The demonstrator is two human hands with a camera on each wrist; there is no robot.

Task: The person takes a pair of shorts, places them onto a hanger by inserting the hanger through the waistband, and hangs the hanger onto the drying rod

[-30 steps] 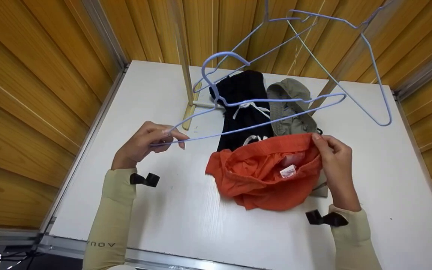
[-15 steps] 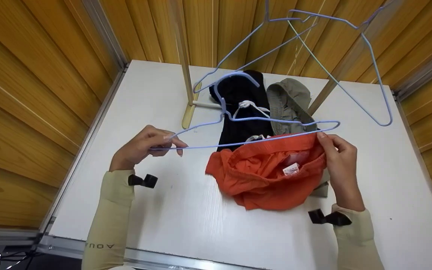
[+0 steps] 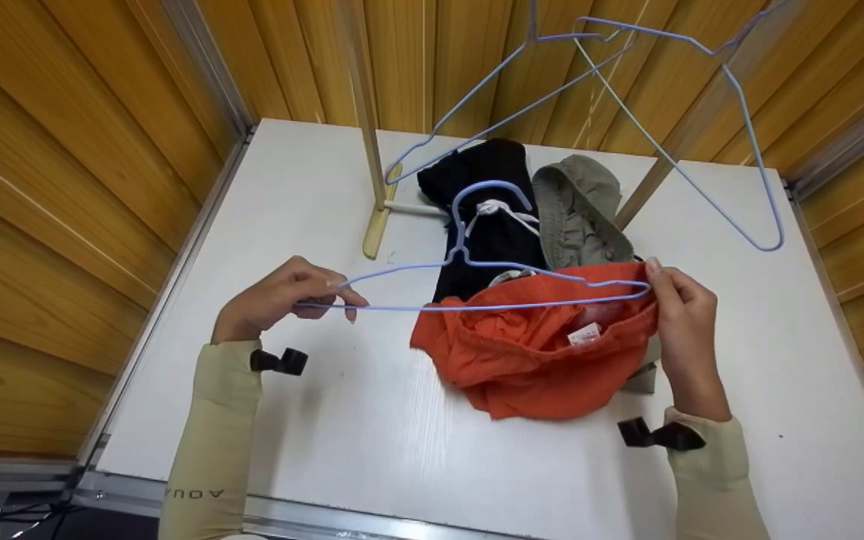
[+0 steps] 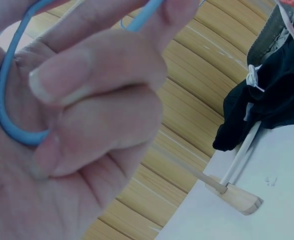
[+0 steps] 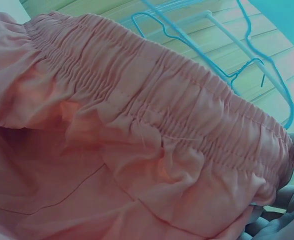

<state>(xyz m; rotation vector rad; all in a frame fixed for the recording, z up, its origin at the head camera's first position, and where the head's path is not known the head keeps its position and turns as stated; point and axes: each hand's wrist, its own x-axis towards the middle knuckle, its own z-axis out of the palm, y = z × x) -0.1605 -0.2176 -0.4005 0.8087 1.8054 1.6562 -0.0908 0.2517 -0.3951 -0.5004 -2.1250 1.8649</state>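
My left hand (image 3: 282, 296) grips one end of a blue wire hanger (image 3: 469, 307), its fingers curled round the wire in the left wrist view. The hanger's hook points up and away, over the black garment. At the right, my right hand (image 3: 683, 322) pinches the waistband of orange-red shorts (image 3: 544, 382). Their elastic waist gapes open towards me, with a white label (image 3: 584, 334) inside. The hanger's far end overlaps the waistband corner right by my right fingertips. In the right wrist view the gathered waistband (image 5: 152, 95) fills most of the picture.
Behind the shorts lie a black garment (image 3: 486, 244) with white drawstrings and a grey-green garment (image 3: 582, 202). A rack with wooden posts (image 3: 368, 112) stands over them, with further blue hangers (image 3: 747, 135) hanging above. Wooden panels (image 3: 42, 187) enclose the white table (image 3: 372, 442).
The held hanger has come down and towards me, its far end moving from above the garments to the shorts' waistband corner. My right hand has shifted slightly right with the waistband.
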